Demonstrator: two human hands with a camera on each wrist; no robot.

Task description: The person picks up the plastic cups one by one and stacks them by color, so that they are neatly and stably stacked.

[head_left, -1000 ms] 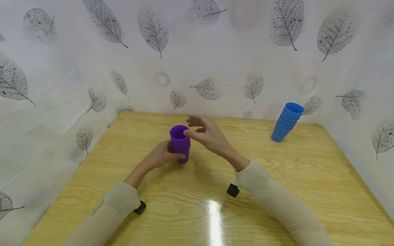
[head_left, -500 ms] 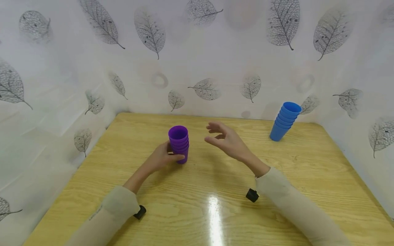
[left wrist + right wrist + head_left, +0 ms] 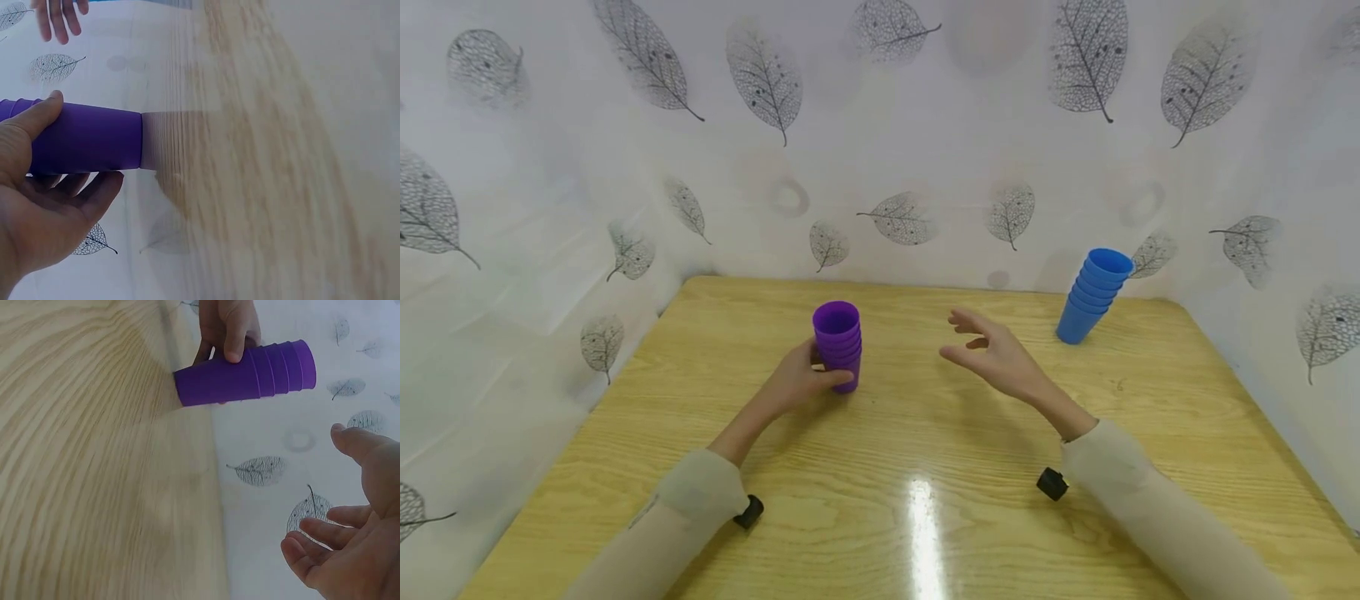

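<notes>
A stack of several purple plastic cups (image 3: 838, 337) stands nearly upright, mouths up, left of the table's middle. My left hand (image 3: 797, 379) grips its lower part from the left, the thumb across the near side and the fingers round behind. In the left wrist view the bottom cup (image 3: 94, 137) lies between thumb and fingers, its base right at the tabletop. To the right of the stack, my right hand (image 3: 1000, 358) hangs over the table with nothing in it. Its fingers are relaxed and spread from the thumb, as the right wrist view shows the hand (image 3: 359, 547) too.
A leaning stack of several blue cups (image 3: 1093, 296) stands at the back right, beyond my right hand. The wooden table (image 3: 865, 517) meets a pale leaf-patterned covering (image 3: 917, 142) at the back and sides. Small black wrist cameras show below both sleeves.
My right hand has drawn away from the purple cups' rim, moving right over the table. My left hand keeps its grip, and the purple stack has shifted very slightly.
</notes>
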